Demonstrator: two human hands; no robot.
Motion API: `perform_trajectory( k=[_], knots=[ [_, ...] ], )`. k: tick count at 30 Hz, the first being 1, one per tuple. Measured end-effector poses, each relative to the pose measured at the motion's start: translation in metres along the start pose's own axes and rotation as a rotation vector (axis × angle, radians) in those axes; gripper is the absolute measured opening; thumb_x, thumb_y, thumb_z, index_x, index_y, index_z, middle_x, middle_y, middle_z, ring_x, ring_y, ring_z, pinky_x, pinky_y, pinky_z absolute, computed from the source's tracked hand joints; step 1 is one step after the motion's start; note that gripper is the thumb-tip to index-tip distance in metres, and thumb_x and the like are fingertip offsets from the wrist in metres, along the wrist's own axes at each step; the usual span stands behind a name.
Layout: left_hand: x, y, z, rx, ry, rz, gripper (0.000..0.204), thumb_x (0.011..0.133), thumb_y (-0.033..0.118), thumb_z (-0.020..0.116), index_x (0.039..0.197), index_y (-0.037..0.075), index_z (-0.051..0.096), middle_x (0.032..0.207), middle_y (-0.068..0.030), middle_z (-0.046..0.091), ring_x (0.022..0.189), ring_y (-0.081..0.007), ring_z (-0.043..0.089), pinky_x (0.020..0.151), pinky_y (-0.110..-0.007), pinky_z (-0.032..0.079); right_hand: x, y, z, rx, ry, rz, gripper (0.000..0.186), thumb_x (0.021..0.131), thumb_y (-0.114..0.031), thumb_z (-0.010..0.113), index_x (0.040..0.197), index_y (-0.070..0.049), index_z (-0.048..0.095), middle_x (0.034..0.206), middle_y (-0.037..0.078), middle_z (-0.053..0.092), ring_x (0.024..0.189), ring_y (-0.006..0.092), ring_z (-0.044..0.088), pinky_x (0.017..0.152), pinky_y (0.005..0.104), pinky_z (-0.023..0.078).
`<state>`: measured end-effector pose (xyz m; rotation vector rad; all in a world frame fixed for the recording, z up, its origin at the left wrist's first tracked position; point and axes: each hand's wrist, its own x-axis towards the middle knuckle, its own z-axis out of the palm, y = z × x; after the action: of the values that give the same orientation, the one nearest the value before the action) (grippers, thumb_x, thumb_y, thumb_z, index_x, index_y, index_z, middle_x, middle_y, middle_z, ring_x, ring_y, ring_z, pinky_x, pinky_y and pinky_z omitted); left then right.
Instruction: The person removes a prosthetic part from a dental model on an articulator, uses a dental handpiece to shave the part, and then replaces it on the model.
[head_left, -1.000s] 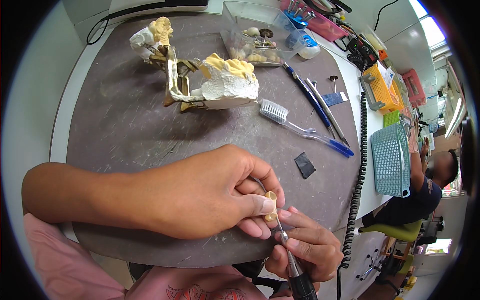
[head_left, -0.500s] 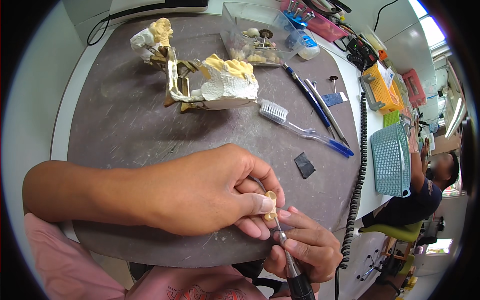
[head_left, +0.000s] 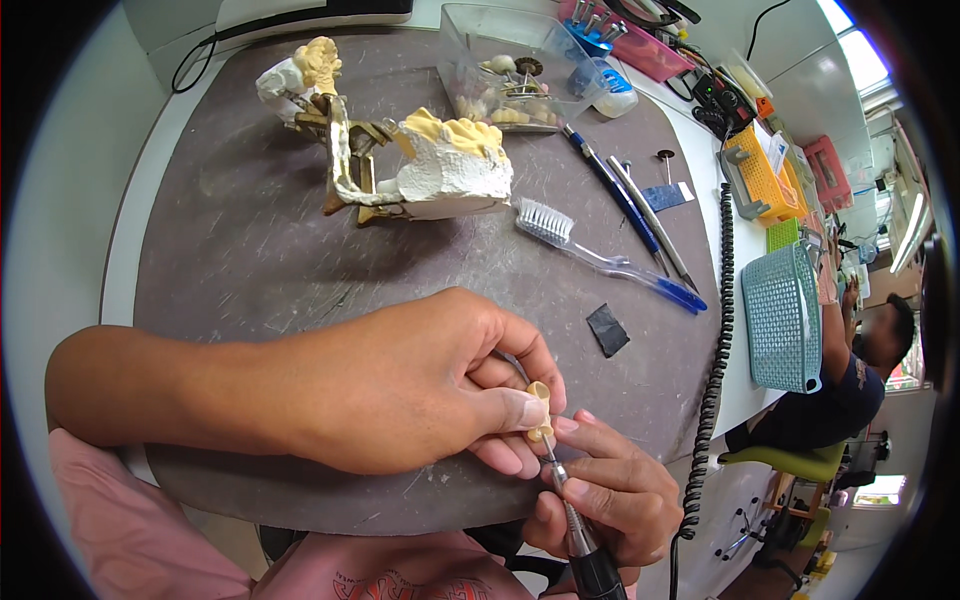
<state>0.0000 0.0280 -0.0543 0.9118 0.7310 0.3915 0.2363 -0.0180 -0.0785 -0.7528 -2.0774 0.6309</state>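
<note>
Between the thumb and fingers of my left hand (head_left: 430,385) is a small cream dental bridge (head_left: 540,392), its hollow undersides showing at both ends. My right hand (head_left: 615,495) grips a rotary handpiece (head_left: 580,535) like a pen, the black body low and the metal nose pointing up. The thin bur at its tip meets the near end of the bridge; whether it touches the inside or the rim I cannot tell. Fingertips of both hands lie close together around the piece. Part of the bridge is covered by my left thumb.
Beyond my hands stands an articulator with plaster tooth models (head_left: 450,160). A toothbrush (head_left: 610,260), two pen-like tools (head_left: 640,205) and a dark square scrap (head_left: 607,330) lie right of it. Behind is a clear plastic box (head_left: 510,70). A coiled cord (head_left: 718,350) runs beside a blue basket (head_left: 783,320); a co-worker sits beyond.
Both hands keep nearly the same hold. The bridge and the handpiece tip have shifted very slightly left; the whole view has moved a little too.
</note>
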Motion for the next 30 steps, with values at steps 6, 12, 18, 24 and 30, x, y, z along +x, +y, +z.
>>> perform_trajectory(
  k=[6,12,18,24,30],
  knots=[
    [0.0,0.0,0.001,-0.001,0.005,0.014,0.025,0.107,0.015,0.056,0.121,-0.006,0.059,0.11,-0.0122,0.071,0.097,-0.0123,0.072,0.089,-0.024,0.059,-0.003,0.003,0.001,0.011,0.025,-0.004,0.025,0.083,-0.004,0.085,0.099,-0.006,0.065,0.091,0.012,0.074,0.105,0.0364,0.074,0.092,0.0506,0.062],
    [0.0,-0.001,0.002,-0.028,0.031,0.02,0.023,0.106,0.012,0.058,0.12,-0.006,0.059,0.109,-0.0127,0.071,0.097,-0.0125,0.072,0.09,-0.024,0.059,-0.002,0.005,0.002,-0.005,0.016,-0.013,0.027,0.083,-0.005,0.085,0.098,-0.006,0.063,0.089,0.012,0.074,0.104,0.0367,0.075,0.091,0.0506,0.062],
    [-0.002,-0.004,0.006,0.019,0.098,0.11,0.017,0.101,0.003,0.062,0.116,-0.007,0.062,0.11,-0.0135,0.071,0.102,-0.0136,0.072,0.092,-0.024,0.059,-0.006,0.013,0.002,0.065,0.106,0.001,0.028,0.082,-0.008,0.086,0.094,-0.008,0.061,0.083,0.011,0.073,0.1,0.0377,0.076,0.088,0.0503,0.063],
    [-0.002,-0.004,0.009,0.047,0.137,0.118,0.016,0.098,-0.001,0.066,0.113,-0.008,0.063,0.113,-0.0135,0.071,0.105,-0.0139,0.071,0.093,-0.023,0.058,-0.003,0.01,-0.001,-0.003,0.055,-0.007,0.028,0.081,-0.008,0.086,0.094,-0.008,0.061,0.082,0.011,0.073,0.099,0.0372,0.076,0.087,0.0498,0.063],
    [-0.001,-0.005,0.008,0.028,0.145,0.123,0.015,0.097,-0.001,0.067,0.11,-0.007,0.063,0.115,-0.0133,0.07,0.105,-0.0138,0.071,0.093,-0.023,0.058,-0.002,0.009,-0.001,-0.034,0.031,-0.004,0.027,0.08,-0.007,0.086,0.093,-0.008,0.062,0.082,0.011,0.073,0.1,0.0368,0.076,0.088,0.0498,0.063]
  ],
)
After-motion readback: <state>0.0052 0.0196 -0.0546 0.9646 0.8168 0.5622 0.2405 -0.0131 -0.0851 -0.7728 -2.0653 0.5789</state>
